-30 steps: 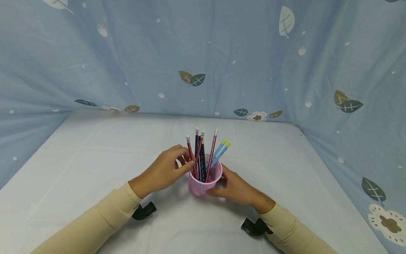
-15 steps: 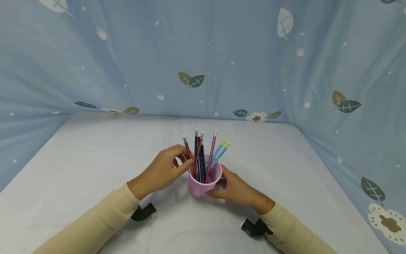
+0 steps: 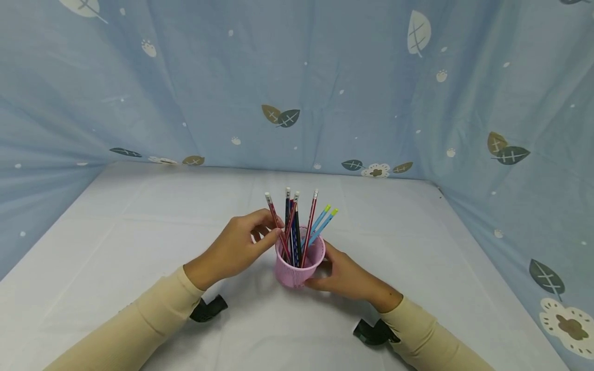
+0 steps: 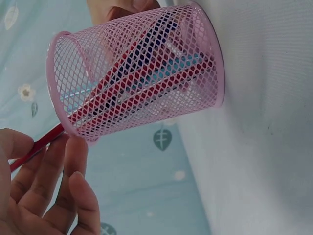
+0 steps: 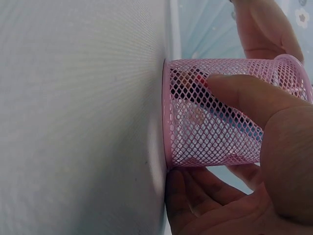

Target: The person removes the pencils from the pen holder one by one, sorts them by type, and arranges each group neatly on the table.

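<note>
A pink mesh pencil cup (image 3: 289, 276) stands upright on the white cloth, holding several red, dark and light-blue pencils. My right hand (image 3: 349, 274) grips its right side; the right wrist view has the thumb (image 5: 244, 95) pressed along the mesh, with the other fingers round the far side. At the left of the rim, my left hand (image 3: 237, 248) pinches a red pencil (image 3: 271, 207) with a white eraser. That pencil leans left over the rim, its lower part inside the cup, as the left wrist view shows through the mesh (image 4: 142, 73).
A white cloth (image 3: 185, 201) covers the table. Behind it and at both sides hangs a blue curtain (image 3: 209, 77) with leaf prints. Dark devices (image 3: 209, 309) are worn under both wrists.
The pinched red pencil has tilted further left, its eraser end moving away from the other pencils. My left hand has shifted slightly left and away from me. The right hand and cup stay about still.
</note>
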A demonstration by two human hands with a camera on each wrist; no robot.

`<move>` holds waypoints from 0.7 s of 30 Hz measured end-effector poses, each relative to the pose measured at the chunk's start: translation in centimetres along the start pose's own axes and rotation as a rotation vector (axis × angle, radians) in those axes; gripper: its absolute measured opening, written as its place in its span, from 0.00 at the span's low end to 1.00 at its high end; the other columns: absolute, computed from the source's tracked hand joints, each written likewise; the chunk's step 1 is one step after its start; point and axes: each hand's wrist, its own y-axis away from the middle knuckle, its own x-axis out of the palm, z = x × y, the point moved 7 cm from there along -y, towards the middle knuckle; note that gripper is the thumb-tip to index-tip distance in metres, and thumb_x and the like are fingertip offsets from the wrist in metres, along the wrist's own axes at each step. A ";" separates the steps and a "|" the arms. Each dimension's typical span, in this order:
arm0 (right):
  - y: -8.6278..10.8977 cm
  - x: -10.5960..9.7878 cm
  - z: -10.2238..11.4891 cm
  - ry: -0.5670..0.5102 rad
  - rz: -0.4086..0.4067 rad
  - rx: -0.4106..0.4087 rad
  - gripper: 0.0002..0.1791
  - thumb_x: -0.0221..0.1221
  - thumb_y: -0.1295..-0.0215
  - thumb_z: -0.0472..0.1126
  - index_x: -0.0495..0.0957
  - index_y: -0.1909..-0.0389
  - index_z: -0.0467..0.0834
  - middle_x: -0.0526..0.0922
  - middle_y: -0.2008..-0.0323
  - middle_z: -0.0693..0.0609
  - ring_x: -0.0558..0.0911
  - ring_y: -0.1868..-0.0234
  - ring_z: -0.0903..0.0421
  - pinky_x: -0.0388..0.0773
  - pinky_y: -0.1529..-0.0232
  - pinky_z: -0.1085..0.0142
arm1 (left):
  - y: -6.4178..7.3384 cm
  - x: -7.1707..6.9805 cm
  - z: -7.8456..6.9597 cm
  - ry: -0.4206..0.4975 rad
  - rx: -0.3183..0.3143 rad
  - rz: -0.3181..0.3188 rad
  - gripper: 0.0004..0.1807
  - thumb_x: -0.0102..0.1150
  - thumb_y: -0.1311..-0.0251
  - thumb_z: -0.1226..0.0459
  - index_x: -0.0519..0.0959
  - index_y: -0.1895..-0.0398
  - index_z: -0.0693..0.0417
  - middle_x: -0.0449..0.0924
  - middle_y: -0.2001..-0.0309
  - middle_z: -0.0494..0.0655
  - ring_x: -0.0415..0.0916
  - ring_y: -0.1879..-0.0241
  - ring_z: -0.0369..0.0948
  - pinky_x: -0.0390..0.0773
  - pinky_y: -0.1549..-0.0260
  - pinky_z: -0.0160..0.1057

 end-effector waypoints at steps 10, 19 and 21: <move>0.1 0.0 -0.2 -0.002 0.004 0.010 0.52 0.72 0.42 0.43 0.51 0.22 0.51 0.68 0.28 0.50 0.72 0.30 0.48 0.71 0.33 0.48 | 0.1 -0.4 -0.7 0.008 0.011 -0.007 0.05 0.58 0.31 0.64 0.79 0.55 0.50 0.84 0.62 0.39 0.81 0.66 0.30 0.82 0.64 0.33; 0.1 0.1 0.0 -0.001 0.008 0.005 0.52 0.71 0.41 0.42 0.49 0.22 0.48 0.67 0.27 0.49 0.71 0.30 0.48 0.70 0.32 0.48 | 0.2 -1.2 -1.5 0.001 0.054 -0.044 0.04 0.57 0.31 0.65 0.79 0.56 0.51 0.84 0.63 0.38 0.81 0.67 0.29 0.82 0.64 0.34; 0.1 0.1 -0.1 0.002 0.010 0.005 0.52 0.71 0.41 0.42 0.48 0.21 0.47 0.67 0.27 0.49 0.71 0.29 0.47 0.70 0.32 0.48 | 0.2 -1.5 -1.6 0.001 0.059 -0.058 0.04 0.57 0.30 0.64 0.79 0.56 0.51 0.84 0.62 0.38 0.81 0.67 0.31 0.81 0.65 0.33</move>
